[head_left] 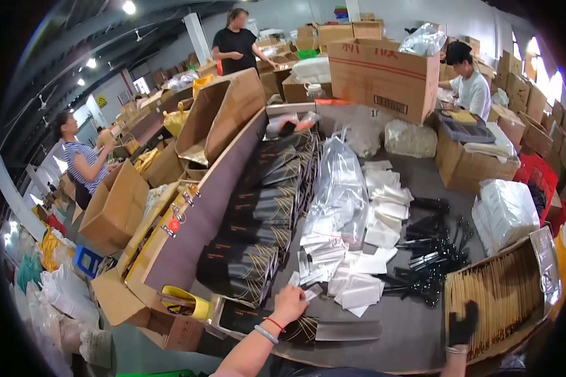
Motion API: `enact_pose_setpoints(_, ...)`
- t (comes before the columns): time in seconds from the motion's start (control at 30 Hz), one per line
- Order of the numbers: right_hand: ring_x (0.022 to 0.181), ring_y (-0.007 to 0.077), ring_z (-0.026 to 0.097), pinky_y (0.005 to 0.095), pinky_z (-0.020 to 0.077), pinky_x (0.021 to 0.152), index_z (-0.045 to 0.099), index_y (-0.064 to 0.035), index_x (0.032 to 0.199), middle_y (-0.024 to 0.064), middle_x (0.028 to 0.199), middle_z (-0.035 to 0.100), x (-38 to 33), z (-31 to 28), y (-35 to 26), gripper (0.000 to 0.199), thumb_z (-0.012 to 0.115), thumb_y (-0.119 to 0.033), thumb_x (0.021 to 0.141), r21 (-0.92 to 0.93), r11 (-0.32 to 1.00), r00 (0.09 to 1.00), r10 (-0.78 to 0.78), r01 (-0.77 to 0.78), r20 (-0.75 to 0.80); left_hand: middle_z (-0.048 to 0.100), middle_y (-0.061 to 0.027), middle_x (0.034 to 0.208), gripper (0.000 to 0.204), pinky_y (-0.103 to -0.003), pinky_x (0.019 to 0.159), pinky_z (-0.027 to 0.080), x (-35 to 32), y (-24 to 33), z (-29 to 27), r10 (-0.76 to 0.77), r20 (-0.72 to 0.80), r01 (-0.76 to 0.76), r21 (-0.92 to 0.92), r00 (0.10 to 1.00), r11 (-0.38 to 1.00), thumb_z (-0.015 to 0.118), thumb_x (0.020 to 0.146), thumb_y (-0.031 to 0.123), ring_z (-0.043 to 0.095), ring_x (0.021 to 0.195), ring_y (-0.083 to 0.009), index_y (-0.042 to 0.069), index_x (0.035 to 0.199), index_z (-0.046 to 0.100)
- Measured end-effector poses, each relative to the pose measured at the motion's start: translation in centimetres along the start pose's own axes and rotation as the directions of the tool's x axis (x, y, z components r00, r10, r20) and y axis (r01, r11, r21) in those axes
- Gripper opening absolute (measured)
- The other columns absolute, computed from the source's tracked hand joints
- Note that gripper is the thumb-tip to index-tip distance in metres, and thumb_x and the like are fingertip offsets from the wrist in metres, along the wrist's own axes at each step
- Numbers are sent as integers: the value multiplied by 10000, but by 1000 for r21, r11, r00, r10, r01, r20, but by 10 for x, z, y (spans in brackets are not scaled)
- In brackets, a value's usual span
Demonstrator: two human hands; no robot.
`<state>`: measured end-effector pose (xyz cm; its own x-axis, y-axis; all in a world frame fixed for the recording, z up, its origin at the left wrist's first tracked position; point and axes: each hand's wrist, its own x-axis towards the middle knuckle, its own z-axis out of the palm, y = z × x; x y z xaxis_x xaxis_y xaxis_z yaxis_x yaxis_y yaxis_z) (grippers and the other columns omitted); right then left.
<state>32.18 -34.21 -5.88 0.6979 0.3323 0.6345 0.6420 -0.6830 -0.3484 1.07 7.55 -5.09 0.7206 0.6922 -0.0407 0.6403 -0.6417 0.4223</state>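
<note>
One bare hand (291, 305) — one gloved hand (463, 324)

Bare table (415, 330) lies open between left hand (289, 305) and right hand (463, 323). White papers (361, 288) and black plastic pieces (429, 256) block the way ahead; a full box (549, 267) stands at right.

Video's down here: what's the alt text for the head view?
A person's left hand is at small white slips on a grey table; the black-gloved right hand is at tightly packed tan pieces. Black packets with gold-coloured cords overlap at left; glossy black items lie right of the slips.
</note>
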Motion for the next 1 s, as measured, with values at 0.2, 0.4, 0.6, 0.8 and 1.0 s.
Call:
enact_pose_setpoints(0.2, 1049, 365, 545, 499, 420, 896, 593, -60, 1150, 163, 1095, 599, -61, -20, 193, 495, 759, -305, 753, -410, 898, 987, 157, -160, -42, 678, -114, 995, 248, -443, 822, 515, 20, 22, -19, -90, 132, 101, -83, 987, 991, 776, 721, 280, 649, 949, -320, 124, 895, 689)
enact_pose_setpoints(0.4, 1235, 340, 491, 420, 398, 1043, 571, 43, 1248, 185, 1314, 550, 15, -38, 103, 348, 519, -126, 949, -367, 722, 687, 684, -587, 245, 668, -123, 965, 186, -447, 782, 516, 9, 22, -27, 23, 125, -23, -1, 992, 1000, 670, 828, 268, 643, 901, -338, 139, 956, 709)
enact_pose_setpoints(0.6, 1203, 383, 522, 429, 396, 1047, 564, 42, 1261, 221, 1299, 570, 40, -63, 65, 380, 511, -110, 917, -526, 723, 720, 640, -448, 267, 645, -143, 851, 148, -447, 715, 505, -12, 34, -38, 126, 1, -123, -198, 992, 972, 658, 844, 213, 629, 817, -360, 76, 890, 689)
enact_pose_setpoints(0.8, 788, 153, 546, 291, 458, 701, 599, 15, 1124, 58, 896, 596, 42, -61, 6, 316, 485, -257, 1012, 273, 745, 788, 609, -608, 91, 610, -138, 822, 123, -375, 664, 487, -17, 70, -38, 224, -143, -261, -352, 964, 899, 683, 820, 94, 608, 746, -314, 16, 910, 653)
enact_pose_setpoints(1.0, 725, 116, 470, 280, 403, 663, 541, -62, 1026, 13, 824, 493, -39, 19, -101, 197, 506, -255, 1004, 530, 665, 848, 457, -526, 268, 593, -151, 952, 200, -392, 770, 486, 4, 107, 11, 351, -160, -386, -395, 922, 833, 695, 789, 57, 588, 888, -335, 28, 977, 631)
